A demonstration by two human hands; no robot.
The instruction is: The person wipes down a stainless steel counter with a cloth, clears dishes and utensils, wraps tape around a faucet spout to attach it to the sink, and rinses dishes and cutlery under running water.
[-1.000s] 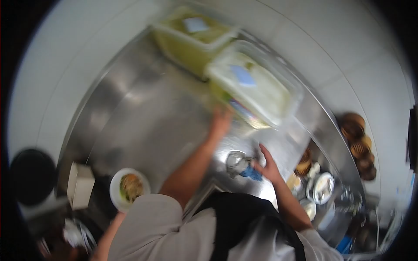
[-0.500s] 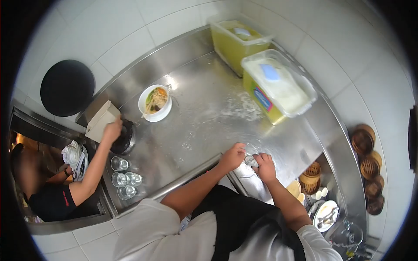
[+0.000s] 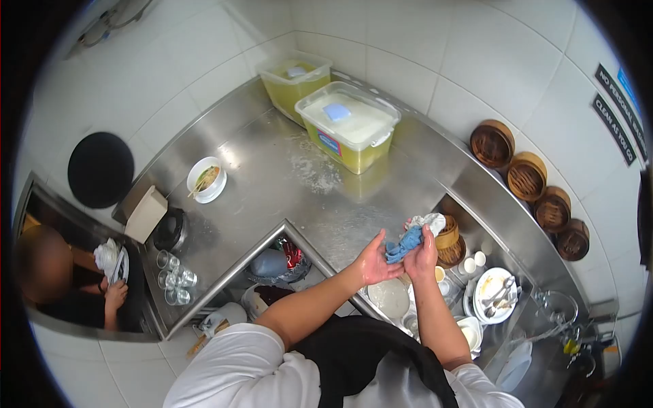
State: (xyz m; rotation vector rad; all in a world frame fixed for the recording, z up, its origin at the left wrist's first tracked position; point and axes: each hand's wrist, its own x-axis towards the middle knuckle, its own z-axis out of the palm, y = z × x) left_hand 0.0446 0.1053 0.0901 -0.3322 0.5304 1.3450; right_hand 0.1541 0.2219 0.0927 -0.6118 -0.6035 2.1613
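Blue-and-white cloth bunched and held up, just left of the nearest bamboo steamer. Right hand closed about the cloth, fingers partly hidden. Left hand spread wide, palm up, at the cloth's blue end; contact unconfirmed. White cups and a soiled plate with cutlery lie right of that bamboo steamer.

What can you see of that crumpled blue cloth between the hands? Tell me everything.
The crumpled blue cloth looks like thin, soft fabric, bunched into uneven folds. Crumpled whitish material lies against its far end; whether they are one piece is unclear. The right hand holds it in the air; the open left hand is close alongside, but contact is hard to tell.
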